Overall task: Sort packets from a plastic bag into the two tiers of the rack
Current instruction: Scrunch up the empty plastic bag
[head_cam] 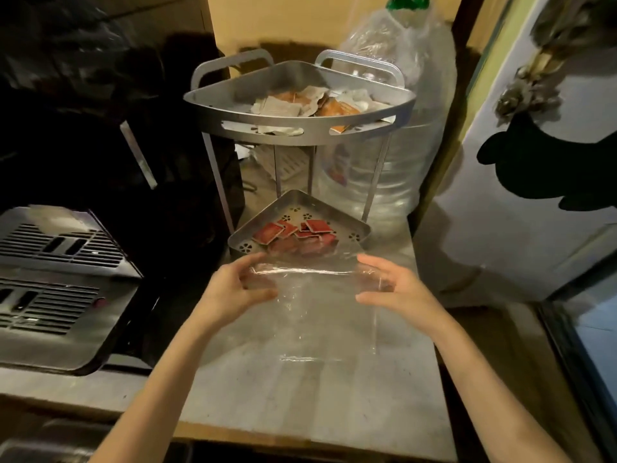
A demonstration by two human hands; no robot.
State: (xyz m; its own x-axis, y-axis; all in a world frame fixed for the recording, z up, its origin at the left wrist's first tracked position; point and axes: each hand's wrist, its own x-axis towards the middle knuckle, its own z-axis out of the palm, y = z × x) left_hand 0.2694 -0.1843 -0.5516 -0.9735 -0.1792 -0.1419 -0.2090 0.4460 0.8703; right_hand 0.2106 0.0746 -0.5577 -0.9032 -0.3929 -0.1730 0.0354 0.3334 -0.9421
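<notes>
A two-tier metal corner rack (pixel 297 130) stands on the counter ahead of me. Its upper tier holds several white and orange packets (pixel 310 103). Its lower tier (pixel 354 236) holds several red packets (pixel 295 233). A clear plastic bag (pixel 320 315) hangs stretched between my hands, just in front of the lower tier; no packets show inside it. My left hand (pixel 233 289) grips the bag's top left edge. My right hand (pixel 390 285) grips its top right edge.
A large clear water jug (pixel 400 135) wrapped in plastic stands right behind the rack. A steel appliance with vent slots (pixel 56 282) sits at the left. A pale door (pixel 521 195) is at the right. The grey counter (pixel 334 406) lies under my forearms.
</notes>
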